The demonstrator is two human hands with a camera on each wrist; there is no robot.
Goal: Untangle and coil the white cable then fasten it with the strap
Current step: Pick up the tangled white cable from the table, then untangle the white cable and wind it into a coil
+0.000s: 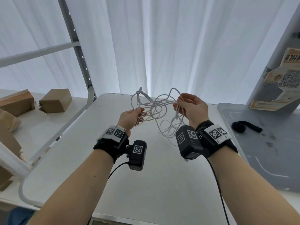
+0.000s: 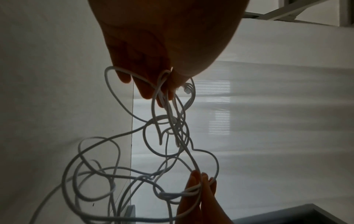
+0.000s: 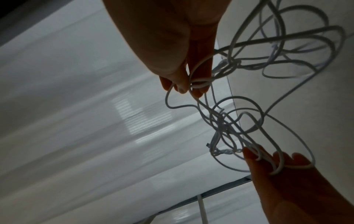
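The white cable (image 1: 155, 104) is a loose tangle of loops stretched in the air between both hands, above the white table (image 1: 129, 168). My left hand (image 1: 140, 113) grips several strands with curled fingers; the left wrist view shows the cable (image 2: 166, 151) leaving those fingers (image 2: 161, 97). My right hand (image 1: 178, 103) pinches other strands between thumb and fingers, which the right wrist view shows at the fingertips (image 3: 197, 86), with the knot of cable (image 3: 224, 122) beyond them. Loops hang below the right hand. The black strap (image 1: 243, 126) lies curled on the grey board at the right.
The grey board (image 1: 267, 159) adjoins the table's right side, with a pillar carrying paper notices (image 1: 285, 75) behind it. Cardboard boxes (image 1: 56, 100) sit on a shelf at the left beside a metal rack upright (image 1: 81, 54). A white curtain hangs behind.
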